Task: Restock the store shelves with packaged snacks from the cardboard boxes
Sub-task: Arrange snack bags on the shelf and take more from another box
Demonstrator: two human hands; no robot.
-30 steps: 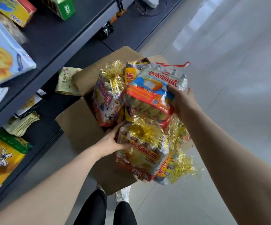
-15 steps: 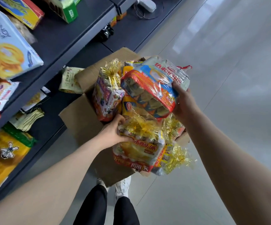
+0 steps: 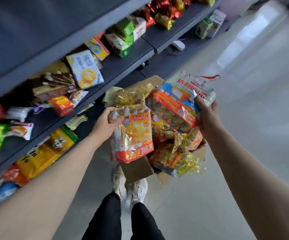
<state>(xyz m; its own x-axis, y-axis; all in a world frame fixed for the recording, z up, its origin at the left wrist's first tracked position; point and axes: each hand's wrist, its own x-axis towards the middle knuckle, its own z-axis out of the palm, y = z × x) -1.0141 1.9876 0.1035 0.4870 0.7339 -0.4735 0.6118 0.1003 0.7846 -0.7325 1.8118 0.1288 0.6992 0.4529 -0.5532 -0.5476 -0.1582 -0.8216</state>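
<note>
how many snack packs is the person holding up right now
2. The left hand grips a yellow-and-red pack over the cardboard box; the right hand holds an orange-and-blue pack higher, to its right.

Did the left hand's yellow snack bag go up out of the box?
Yes. The left hand has lifted the yellow snack bag upward, judged against the cardboard box: it lay among the other packs before, and now hangs above the near flap.

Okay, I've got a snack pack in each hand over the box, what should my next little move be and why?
Probably swing the left hand and its gold-tied pack over to the shelf on your left. Both packs are already gripped and lifted above the cardboard box, and that shelf shows bare space.
</note>
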